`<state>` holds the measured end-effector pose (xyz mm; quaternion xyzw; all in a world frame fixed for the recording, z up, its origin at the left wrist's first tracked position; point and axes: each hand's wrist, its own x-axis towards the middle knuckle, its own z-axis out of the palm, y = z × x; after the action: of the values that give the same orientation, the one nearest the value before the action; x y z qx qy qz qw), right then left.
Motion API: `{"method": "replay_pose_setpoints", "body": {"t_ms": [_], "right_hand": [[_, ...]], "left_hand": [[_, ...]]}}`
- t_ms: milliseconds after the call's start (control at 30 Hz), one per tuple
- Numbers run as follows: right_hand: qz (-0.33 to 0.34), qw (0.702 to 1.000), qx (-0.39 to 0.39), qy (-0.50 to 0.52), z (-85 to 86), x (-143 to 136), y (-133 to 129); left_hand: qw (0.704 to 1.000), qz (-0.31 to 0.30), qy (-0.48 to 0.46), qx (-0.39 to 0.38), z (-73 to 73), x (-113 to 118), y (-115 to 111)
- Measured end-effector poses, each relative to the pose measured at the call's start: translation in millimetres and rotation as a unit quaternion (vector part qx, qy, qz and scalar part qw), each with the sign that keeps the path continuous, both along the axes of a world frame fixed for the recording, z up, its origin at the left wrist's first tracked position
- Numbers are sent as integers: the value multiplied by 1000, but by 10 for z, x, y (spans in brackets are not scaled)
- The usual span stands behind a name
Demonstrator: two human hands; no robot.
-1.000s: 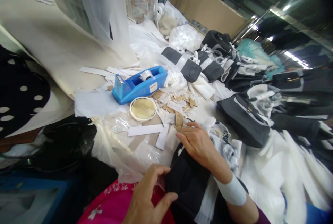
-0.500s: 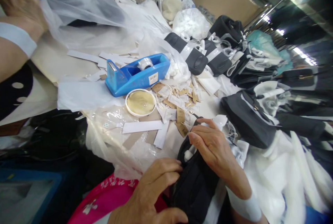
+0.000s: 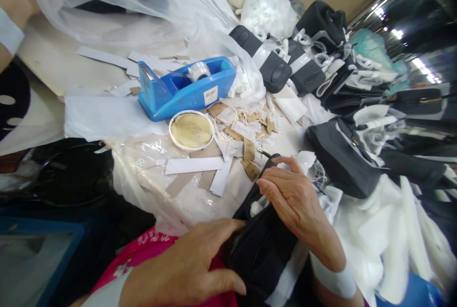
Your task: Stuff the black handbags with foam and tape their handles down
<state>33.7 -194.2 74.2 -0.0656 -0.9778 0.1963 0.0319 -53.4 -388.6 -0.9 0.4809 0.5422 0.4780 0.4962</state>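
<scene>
A black fabric bag (image 3: 264, 250) is in front of me at the lower middle, its opening parted and some white stuffing (image 3: 256, 208) showing inside. A white strip runs across its lower part. My right hand (image 3: 294, 202) is closed over the bag's far edge, next to a zipper pull (image 3: 264, 153) that sticks out. On the near side, my left hand (image 3: 189, 264) grips the bag's rim; its fingertips are hidden behind the rim and its thumb stands apart. Both of my wrists carry white bands.
A blue tape dispenser (image 3: 185, 90) stands beyond, near a round tub lid of yellowish material (image 3: 192, 130). Tags (image 3: 246, 128) and paper strips (image 3: 194, 164) lie about. More dark bags (image 3: 342, 154) are piled at right. Another person's arm (image 3: 12, 12) is at upper left.
My left hand has shifted left and its fingers have slid behind the bag's rim. The bag tilts a little more open to the left. The other person's arm has drawn back leftward.
</scene>
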Motion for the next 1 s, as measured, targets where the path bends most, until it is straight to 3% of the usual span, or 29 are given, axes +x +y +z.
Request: {"method": "replay_pose_setpoints", "body": {"t_ms": [367, 533, 700, 800, 1000], "right_hand": [[24, 995, 5, -97, -32, -70, -11], [36, 991, 40, -123, -80, -118, -19], [46, 988, 69, -132, -151, -158, -42], [47, 984, 102, -141, -185, -183, -54], [63, 970, 205, -110, -163, -144, -97]], "left_hand": [[996, -15, 37, -76, 79, 44, 26], [994, 22, 13, -102, 85, 122, -30], [994, 92, -12, -61, -67, 294, -33], [986, 161, 17, -44, -197, 409, -4], [967, 233, 102, -12, -415, 555, -75]]}}
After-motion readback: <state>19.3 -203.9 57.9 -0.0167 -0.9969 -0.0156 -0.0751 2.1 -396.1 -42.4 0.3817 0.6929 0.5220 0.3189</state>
